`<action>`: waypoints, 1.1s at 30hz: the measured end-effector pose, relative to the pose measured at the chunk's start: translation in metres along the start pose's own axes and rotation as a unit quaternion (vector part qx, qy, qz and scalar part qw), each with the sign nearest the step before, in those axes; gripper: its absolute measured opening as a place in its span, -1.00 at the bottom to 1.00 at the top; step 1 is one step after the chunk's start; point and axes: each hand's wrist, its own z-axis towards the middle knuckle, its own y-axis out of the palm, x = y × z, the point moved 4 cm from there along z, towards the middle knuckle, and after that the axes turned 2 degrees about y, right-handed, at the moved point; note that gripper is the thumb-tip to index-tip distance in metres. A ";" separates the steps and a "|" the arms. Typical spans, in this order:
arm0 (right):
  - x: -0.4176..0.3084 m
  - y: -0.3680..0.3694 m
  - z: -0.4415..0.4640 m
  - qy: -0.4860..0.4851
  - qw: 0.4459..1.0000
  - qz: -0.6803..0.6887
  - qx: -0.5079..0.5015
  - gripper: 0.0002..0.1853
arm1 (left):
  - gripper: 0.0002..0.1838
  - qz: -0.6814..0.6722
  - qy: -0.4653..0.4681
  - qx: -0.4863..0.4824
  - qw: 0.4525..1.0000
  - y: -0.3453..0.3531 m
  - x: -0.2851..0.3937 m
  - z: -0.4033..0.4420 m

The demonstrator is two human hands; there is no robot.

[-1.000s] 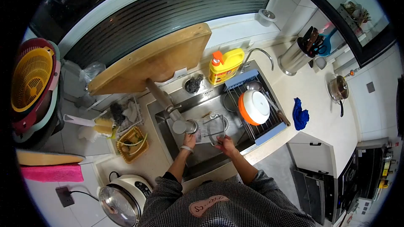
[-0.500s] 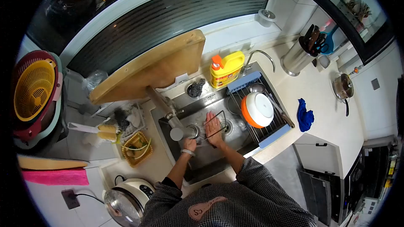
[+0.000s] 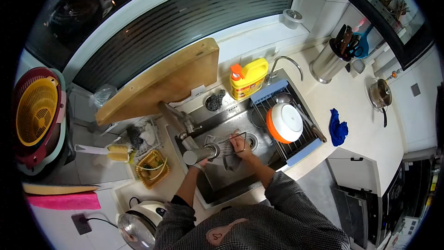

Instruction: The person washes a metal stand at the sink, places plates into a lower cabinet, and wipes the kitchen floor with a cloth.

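Observation:
Over the metal sink [image 3: 217, 183], water sprays from the faucet [image 3: 199, 154]. My right hand [image 3: 238, 143] has its fingers bent around a wire rack [image 3: 245, 140], a light frame with thin dark edges, beneath the spray. My left hand [image 3: 202, 163] is at the left, close to the faucet head, which covers most of its fingers; what it holds does not show. Below the spray is a greyish see-through patch that I cannot make out. The sink drain [image 3: 251, 141] lies just beyond my right hand.
A drying rack [image 3: 303, 155] on the sink's right side bears an orange-and-white bowl [image 3: 286, 122]. Behind stand a yellow detergent bottle [image 3: 249, 79] and a wooden cutting board [image 3: 162, 83]. A yellow basket [image 3: 150, 183] sits left, a blue cloth [image 3: 338, 128] right.
My right hand has gone from flat with fingers stretched to bent around the rack. My left hand has shifted left, behind the faucet head. The faucet spray looks wider.

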 end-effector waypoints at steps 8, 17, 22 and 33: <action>0.026 -0.028 -0.068 0.241 0.887 0.393 0.032 -0.81 | -0.38 -0.157 -0.046 -0.134 0.977 -0.013 0.069 0.076; 0.002 -0.030 -0.096 0.296 0.818 0.453 0.193 -0.85 | -0.30 0.086 0.160 -0.101 0.978 0.039 0.183 -0.036; -0.023 -0.035 -0.080 0.239 0.927 0.253 0.136 -0.75 | -0.41 -0.108 0.245 -0.070 0.961 0.025 0.193 -0.041; -0.096 -0.018 -0.011 -0.086 0.970 -0.200 0.107 -0.49 | -0.70 -0.663 -0.176 0.055 0.726 0.023 0.102 -0.050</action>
